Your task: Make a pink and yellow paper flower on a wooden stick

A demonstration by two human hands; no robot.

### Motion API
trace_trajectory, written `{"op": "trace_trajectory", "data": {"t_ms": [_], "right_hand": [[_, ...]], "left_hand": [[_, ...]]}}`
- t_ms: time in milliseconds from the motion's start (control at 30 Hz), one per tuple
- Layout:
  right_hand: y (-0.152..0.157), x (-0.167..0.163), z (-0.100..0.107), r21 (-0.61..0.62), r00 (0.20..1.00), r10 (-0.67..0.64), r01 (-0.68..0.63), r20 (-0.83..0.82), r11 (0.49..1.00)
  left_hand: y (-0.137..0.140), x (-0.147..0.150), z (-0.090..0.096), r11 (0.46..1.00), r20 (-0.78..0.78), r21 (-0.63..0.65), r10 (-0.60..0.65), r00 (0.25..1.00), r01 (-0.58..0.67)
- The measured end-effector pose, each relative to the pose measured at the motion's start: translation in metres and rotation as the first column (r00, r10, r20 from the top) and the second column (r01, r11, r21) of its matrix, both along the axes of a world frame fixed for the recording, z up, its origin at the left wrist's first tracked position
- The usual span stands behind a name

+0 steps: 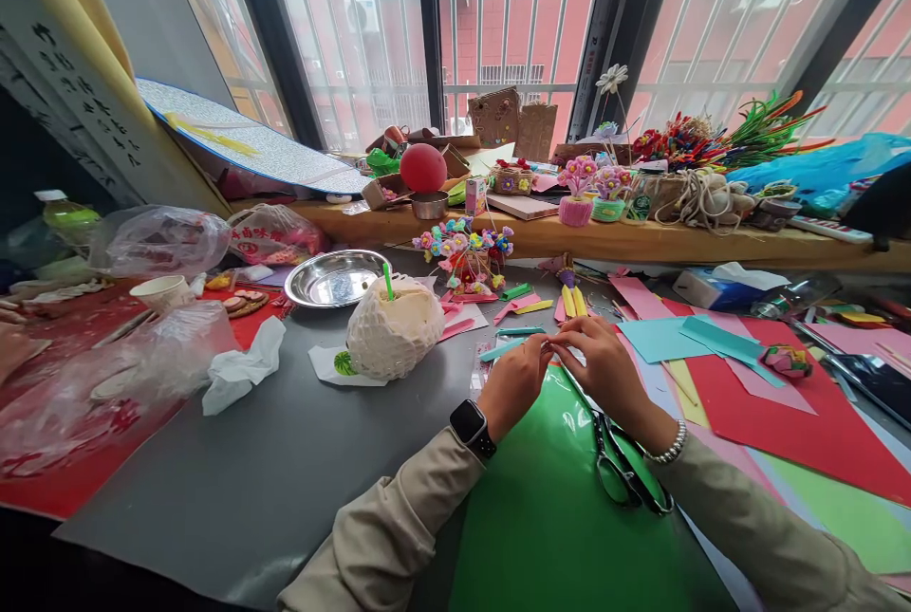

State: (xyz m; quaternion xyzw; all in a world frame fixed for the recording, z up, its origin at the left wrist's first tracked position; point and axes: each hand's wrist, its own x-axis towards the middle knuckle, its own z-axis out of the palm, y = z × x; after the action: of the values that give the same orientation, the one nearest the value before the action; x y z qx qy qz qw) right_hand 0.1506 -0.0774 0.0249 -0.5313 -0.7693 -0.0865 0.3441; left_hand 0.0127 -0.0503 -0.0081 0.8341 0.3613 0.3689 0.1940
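Note:
My left hand (513, 375) and my right hand (604, 367) meet fingertip to fingertip above the far end of a green sheet (548, 498). Both are closed in a pinch; whatever lies between the fingers is too small and hidden to name. Black-handled scissors (618, 472) rest on the sheet below my right wrist, blades partly covered by that hand. Just beyond my left hand lie folded blue paper strips (507, 346). Pink and yellow strips (533, 306) and a purple-and-yellow craft piece (569, 289) are a little farther off.
A coconut in white netting with a green straw (395, 327) stands left of my hands, near a metal plate (338, 278). Coloured paper (783, 422) spreads across the right side. A flower basket (470, 256) stands before the crowded wooden sill (527, 231). Another person's hand (15, 346) shows far left.

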Motion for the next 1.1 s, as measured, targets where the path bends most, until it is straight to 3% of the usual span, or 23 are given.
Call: {"op": "trace_trajectory", "data": {"t_ms": [333, 500, 600, 733, 800, 1000, 1100], "right_hand": [[-0.005, -0.012, -0.006, 0.125, 0.983, -0.018, 0.041, -0.181, 0.991], [-0.011, -0.018, -0.011, 0.023, 0.89, -0.05, 0.068, -0.454, 0.997], [-0.013, -0.023, -0.014, -0.167, 0.675, -0.116, -0.011, -0.728, 0.986], [-0.011, -0.028, -0.021, -0.311, 0.12, -0.288, -0.303, -0.95, 0.901], [-0.009, -0.029, -0.024, -0.312, -0.072, -0.381, -0.445, -0.922, 0.839], [-0.007, -0.022, -0.028, -0.217, -0.229, -0.478, -0.673, -0.848, 0.707], [-0.008, -0.02, -0.028, -0.188, -0.241, -0.483, -0.709, -0.842, 0.68]], "left_hand": [[-0.001, -0.002, 0.007, 0.999, 0.052, -0.038, 0.039, 0.998, -0.037], [-0.001, -0.002, 0.007, 0.998, 0.082, -0.062, 0.025, 0.996, -0.02], [-0.001, -0.003, 0.008, 0.999, 0.119, -0.05, 0.024, 0.993, -0.018], [-0.001, -0.003, 0.007, 0.999, 0.114, -0.023, 0.031, 0.993, -0.029], [-0.001, -0.003, 0.006, 0.999, 0.105, -0.019, 0.03, 0.994, -0.028], [-0.002, -0.004, 0.006, 0.997, 0.172, -0.065, -0.021, 0.985, 0.033], [-0.003, -0.004, 0.008, 0.993, 0.207, -0.104, -0.037, 0.978, 0.06]]}}
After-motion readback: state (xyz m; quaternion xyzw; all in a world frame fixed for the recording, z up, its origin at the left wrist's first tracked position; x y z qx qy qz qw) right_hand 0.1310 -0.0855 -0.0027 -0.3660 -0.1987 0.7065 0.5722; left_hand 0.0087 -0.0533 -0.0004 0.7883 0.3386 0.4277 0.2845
